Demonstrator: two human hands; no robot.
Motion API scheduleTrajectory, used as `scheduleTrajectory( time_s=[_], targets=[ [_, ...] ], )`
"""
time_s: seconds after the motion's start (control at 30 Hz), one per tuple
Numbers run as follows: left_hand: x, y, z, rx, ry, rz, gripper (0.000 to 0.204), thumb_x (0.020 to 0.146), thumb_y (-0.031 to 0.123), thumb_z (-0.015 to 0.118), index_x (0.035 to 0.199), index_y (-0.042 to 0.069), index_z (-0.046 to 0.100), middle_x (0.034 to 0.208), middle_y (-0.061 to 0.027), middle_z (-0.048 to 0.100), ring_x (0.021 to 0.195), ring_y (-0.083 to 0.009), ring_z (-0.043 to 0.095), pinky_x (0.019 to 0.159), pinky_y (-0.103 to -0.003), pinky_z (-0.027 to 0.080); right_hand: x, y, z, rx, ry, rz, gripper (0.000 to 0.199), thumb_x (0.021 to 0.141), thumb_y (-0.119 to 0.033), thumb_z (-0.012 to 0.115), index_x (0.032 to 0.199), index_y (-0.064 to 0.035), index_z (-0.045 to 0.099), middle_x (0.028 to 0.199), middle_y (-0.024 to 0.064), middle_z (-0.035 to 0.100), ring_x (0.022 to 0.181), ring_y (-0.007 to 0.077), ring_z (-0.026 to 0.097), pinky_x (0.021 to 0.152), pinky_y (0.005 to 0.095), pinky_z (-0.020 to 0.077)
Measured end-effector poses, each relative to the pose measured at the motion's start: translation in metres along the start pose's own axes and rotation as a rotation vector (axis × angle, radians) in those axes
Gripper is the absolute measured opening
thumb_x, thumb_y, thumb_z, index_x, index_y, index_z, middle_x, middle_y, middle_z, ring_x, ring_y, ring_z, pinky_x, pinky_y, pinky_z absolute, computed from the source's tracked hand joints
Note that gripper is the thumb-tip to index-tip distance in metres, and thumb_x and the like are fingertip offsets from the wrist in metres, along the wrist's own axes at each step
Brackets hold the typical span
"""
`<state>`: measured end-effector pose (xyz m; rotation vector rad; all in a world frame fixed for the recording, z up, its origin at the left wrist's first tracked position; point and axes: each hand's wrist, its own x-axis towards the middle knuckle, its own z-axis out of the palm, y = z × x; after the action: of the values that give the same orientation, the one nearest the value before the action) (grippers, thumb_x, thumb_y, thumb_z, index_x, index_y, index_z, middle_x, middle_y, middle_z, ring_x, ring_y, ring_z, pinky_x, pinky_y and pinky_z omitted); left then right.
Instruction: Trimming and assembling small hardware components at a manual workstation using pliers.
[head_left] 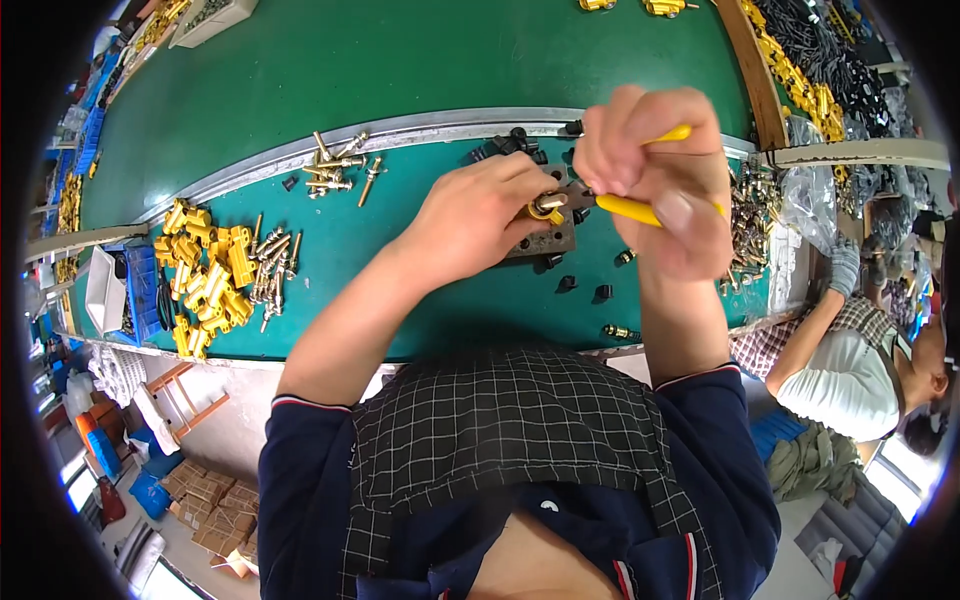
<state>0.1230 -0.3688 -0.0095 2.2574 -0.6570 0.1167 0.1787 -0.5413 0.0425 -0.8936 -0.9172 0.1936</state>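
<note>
My left hand (475, 215) is closed around a small yellow part with a brass-coloured pin (547, 203) standing out of it, over a dark metal block with holes (552, 243). In my right hand (660, 160) is a pair of yellow-handled pliers (628, 210), their jaws pointing left toward the pin. Whether the jaws touch the pin I cannot tell. Black caps (603, 292) lie around the block, and more black caps (510, 142) are heaped behind it. A small brass fitting (620, 331) rests near the bench's front edge.
Yellow housings (212, 280) are piled at the left, beside metal pins (272, 270). More pins (330, 165) lie behind, along a metal rail (240, 166). Many metal fittings (750, 220) are heaped at right. A blue bin (143, 290) stands far left. Another person (845, 370) works at right.
</note>
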Motion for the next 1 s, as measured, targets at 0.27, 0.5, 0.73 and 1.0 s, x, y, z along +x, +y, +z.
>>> scheduleTrajectory(
  time_s=[0.27,0.5,0.73,1.0],
  targets=[
    [-0.010,0.000,0.019,0.073,0.221,-0.071,0.028,0.067,0.019,0.077,0.091,0.012,0.063,0.081,-0.0024,0.057,0.074,-0.0222,0.060,0.061,-0.034,0.050,-0.007,-0.001,0.029,-0.144,0.262,-0.096,0.031,0.080,-0.005,0.047,0.110,0.0021,0.048,0.077,0.0056,0.047,0.063,0.0094,0.040,0.055,0.0246,0.0345],
    [-0.014,0.001,0.035,0.094,0.367,-0.126,0.026,0.066,0.019,0.078,0.087,0.013,0.064,0.077,-0.0016,0.054,0.070,-0.0201,0.060,0.057,-0.033,0.049,0.003,-0.001,0.036,-0.327,0.350,0.007,0.028,0.085,-0.010,0.050,0.111,-0.0015,0.048,0.075,0.0039,0.040,0.062,0.0115,0.036,0.054,0.0251,0.0325],
    [-0.016,0.000,0.041,0.071,0.434,-0.145,0.027,0.064,0.017,0.078,0.087,0.014,0.065,0.077,-0.0013,0.054,0.069,-0.0197,0.060,0.055,-0.032,0.048,0.010,-0.003,0.036,-0.198,0.356,-0.092,0.027,0.083,-0.005,0.050,0.109,0.0011,0.047,0.078,0.0061,0.045,0.064,0.0119,0.039,0.054,0.0244,0.0354],
    [-0.014,0.001,0.039,0.111,0.416,-0.125,0.027,0.064,0.017,0.078,0.088,0.014,0.065,0.077,-0.0013,0.053,0.068,-0.0191,0.059,0.054,-0.031,0.048,0.000,0.008,0.041,-0.415,0.325,-0.001,0.027,0.081,-0.001,0.051,0.107,0.0027,0.055,0.095,0.0057,0.055,0.066,0.0079,0.043,0.055,0.0215,0.0352]
  ],
)
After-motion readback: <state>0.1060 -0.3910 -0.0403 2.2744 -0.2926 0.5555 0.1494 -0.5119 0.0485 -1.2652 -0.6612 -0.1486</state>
